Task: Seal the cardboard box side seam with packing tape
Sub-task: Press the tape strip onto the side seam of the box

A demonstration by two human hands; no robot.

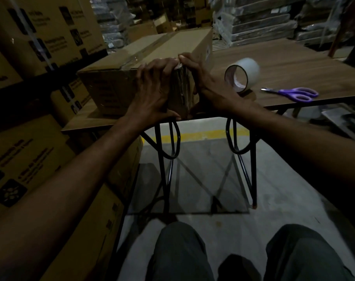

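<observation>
At the near edge of a wood-grain table (pixel 274 57), a long cardboard box (pixel 152 51) lies with one vertical corner turned toward the viewer, and both hands press flat against it — the left hand (pixel 152 92) with fingers spread over the left face, the right hand (pixel 201 82) wrapped round the right face, fingertips meeting at the top corner on a crumpled bit of clear tape (pixel 178 65). Just right of the box a roll of packing tape (pixel 242 75) stands on edge, beyond it purple-handled scissors (pixel 294 93) lie flat — stacked printed cartons (pixel 40 31) fill the left side.
</observation>
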